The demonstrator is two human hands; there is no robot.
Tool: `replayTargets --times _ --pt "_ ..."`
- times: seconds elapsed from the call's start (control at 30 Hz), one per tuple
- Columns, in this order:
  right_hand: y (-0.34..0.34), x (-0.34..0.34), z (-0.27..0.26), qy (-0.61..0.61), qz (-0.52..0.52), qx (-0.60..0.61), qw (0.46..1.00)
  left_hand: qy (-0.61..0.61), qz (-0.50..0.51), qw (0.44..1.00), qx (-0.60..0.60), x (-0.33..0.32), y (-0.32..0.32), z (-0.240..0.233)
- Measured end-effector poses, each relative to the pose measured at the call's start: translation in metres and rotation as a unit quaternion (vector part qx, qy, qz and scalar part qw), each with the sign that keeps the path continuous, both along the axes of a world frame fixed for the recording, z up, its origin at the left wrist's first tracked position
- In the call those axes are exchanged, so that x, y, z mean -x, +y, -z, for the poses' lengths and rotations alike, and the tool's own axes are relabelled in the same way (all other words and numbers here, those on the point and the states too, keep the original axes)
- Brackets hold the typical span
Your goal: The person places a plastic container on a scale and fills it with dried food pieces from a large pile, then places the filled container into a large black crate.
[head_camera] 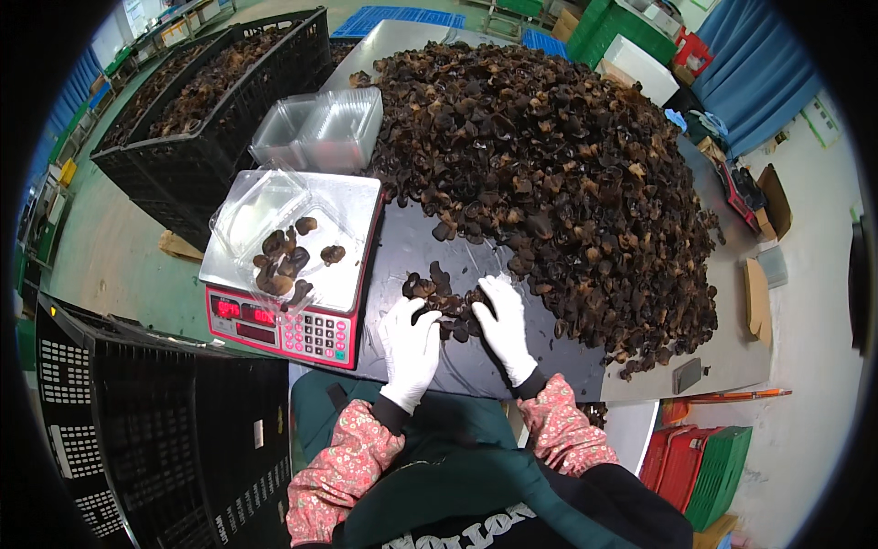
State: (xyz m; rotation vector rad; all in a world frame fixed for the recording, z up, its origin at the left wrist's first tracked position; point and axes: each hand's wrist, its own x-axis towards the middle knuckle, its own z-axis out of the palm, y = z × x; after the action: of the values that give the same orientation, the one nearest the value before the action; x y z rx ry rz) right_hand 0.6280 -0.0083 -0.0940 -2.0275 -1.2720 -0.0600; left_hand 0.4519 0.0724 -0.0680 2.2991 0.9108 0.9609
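My left hand [411, 343], in a white glove, touches the left side of a small group of wood ear mushrooms [446, 302] on the dark tabletop. At the group's right side is my right hand [504, 329], also gloved, with its fingers bent; whether either hand grips a piece is not clear. Beyond them rises a large heap of wood ear mushrooms [535, 158]. To the left, an open clear plastic clamshell box [254, 206] lies tilted on a red and silver digital scale [336, 295]. Several mushroom pieces are in the box, and one lies on the scale plate.
Stacked clear plastic boxes [339, 130] stand behind the scale. Black crates [185, 165] full of mushrooms are at the back left, with more black crates [158, 412] at the lower left. A dark flat object [686, 376] lies near the table's right front corner.
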Motion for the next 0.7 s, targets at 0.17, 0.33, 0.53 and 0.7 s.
replayTargets --times 0.17,0.33,0.53,0.7 --pt "0.011 0.022 0.006 0.033 -0.138 0.026 0.989 0.087 -0.012 0.996 -0.008 -0.012 0.028 0.025" --pt "0.031 -0.009 -0.017 0.097 -0.120 -0.014 0.988 0.060 0.049 0.997 0.021 -0.013 0.034 0.043" --pt "0.115 -0.075 -0.035 -0.213 0.019 0.040 0.976 0.023 0.100 0.993 0.056 -0.010 0.025 0.030" --pt "0.125 -0.074 -0.024 -0.139 -0.037 0.105 0.984 -0.017 0.077 0.995 0.061 -0.006 0.022 0.030"
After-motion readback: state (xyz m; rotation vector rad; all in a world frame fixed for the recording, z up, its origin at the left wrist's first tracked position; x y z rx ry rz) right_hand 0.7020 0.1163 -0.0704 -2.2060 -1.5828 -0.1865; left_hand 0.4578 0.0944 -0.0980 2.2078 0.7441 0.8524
